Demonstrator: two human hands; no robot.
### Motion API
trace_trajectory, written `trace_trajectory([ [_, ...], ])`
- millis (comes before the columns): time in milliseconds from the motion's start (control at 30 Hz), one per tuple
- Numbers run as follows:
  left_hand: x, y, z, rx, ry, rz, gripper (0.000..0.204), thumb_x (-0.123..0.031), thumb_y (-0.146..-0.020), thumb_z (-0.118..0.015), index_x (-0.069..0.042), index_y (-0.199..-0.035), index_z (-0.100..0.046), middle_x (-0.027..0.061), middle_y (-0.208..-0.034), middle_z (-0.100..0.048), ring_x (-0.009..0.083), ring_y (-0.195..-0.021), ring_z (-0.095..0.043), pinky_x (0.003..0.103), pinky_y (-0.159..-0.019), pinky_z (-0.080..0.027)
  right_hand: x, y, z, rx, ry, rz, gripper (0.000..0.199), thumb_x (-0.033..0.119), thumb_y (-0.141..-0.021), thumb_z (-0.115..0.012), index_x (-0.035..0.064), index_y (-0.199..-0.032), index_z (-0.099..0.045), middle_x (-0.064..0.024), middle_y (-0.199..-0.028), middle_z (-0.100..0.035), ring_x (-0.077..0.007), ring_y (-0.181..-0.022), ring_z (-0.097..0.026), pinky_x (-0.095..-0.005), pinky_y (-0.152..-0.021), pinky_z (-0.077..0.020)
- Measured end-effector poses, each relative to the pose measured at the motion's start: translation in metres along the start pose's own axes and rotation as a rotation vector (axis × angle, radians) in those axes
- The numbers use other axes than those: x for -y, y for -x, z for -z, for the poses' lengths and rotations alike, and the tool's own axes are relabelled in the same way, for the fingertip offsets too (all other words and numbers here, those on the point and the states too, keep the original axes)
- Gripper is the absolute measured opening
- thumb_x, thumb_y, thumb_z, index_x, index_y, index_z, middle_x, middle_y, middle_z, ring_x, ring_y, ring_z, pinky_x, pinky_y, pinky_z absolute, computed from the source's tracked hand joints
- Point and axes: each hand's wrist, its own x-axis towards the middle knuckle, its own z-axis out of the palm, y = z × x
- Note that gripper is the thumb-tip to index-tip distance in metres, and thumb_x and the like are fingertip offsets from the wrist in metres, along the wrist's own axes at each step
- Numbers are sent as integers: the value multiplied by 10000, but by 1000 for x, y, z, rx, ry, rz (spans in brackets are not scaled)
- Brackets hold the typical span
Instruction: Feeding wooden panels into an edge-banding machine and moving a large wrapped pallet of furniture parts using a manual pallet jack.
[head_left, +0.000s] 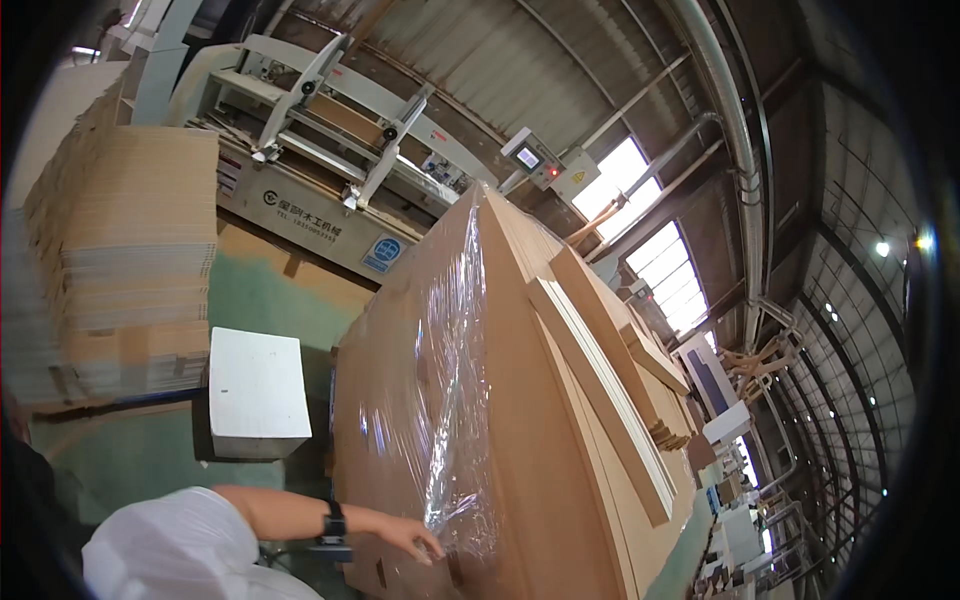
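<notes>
Stretch film (455, 400) hangs in a loose, wrinkled sheet down the side of a tall stack of brown fibreboard panels (560, 430), which fills the middle of the view. 1 hand (412, 540), probably the left one judging by the arm and white sleeve (175, 545) entering from the lower left, reaches to the film's lower edge with fingers spread and not clamped on anything; whether they touch the film or only the board is hard to tell. The other hand is out of view. I judge the film light, limp, clingy and easily torn, best pinched at a free edge and gathered. The panels look stiff and heavy. A white block (257, 390) sits on the green floor (250, 290) left of the stack, and another board pile (125, 260) stands beyond it.
</notes>
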Motion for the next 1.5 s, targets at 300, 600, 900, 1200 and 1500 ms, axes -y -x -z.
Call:
trace_trajectory([
  [300,-94,-128,362,-850,-567,-40,453,-284,-830,-566,-75,-1218,-463,171,-1178,-498,298,-1110,-464,358,-939,-367,130,-112,-143,-32,-72,33,214,144,-884,-532,8,-1047,-555,-60,-811,-597,-107,-654,-532,-272,-620,-486],
  [600,-35,-209,424,-392,-229,106,507,-323,-839,-553,-40,-1246,-440,161,-1183,-519,296,-1205,-386,508,-993,-221,119,-220,-177,237,-55,-72,283,160,-864,-568,9,-1101,-537,-55,-845,-608,-156,-736,-574,-314,-688,-486],
  [900,1,-206,419,-607,-366,-108,408,-321,-869,-530,-91,-1206,-509,84,-1231,-516,229,-1229,-392,522,-1061,0,130,-280,-171,124,-228,-351,282,201,-867,-566,21,-1083,-549,-86,-977,-598,-192,-822,-570,-308,-739,-470],
  [1200,1,-208,408,-861,-171,-247,254,-180,-777,-668,-104,-1010,-605,59,-1163,-561,186,-1079,-528,521,-1072,-35,148,-301,-160,126,-198,-331,279,200,-868,-564,14,-1076,-550,-90,-971,-600,-193,-824,-573,-307,-740,-470],
  [1500,6,-209,406,-927,-257,-331,240,-131,-724,-719,-119,-876,-535,72,-1101,-568,203,-1030,-548,514,-1075,-60,148,-311,-164,90,-226,-309,277,198,-869,-562,7,-1068,-550,-94,-966,-602,-194,-825,-575,-307,-740,-471],
])
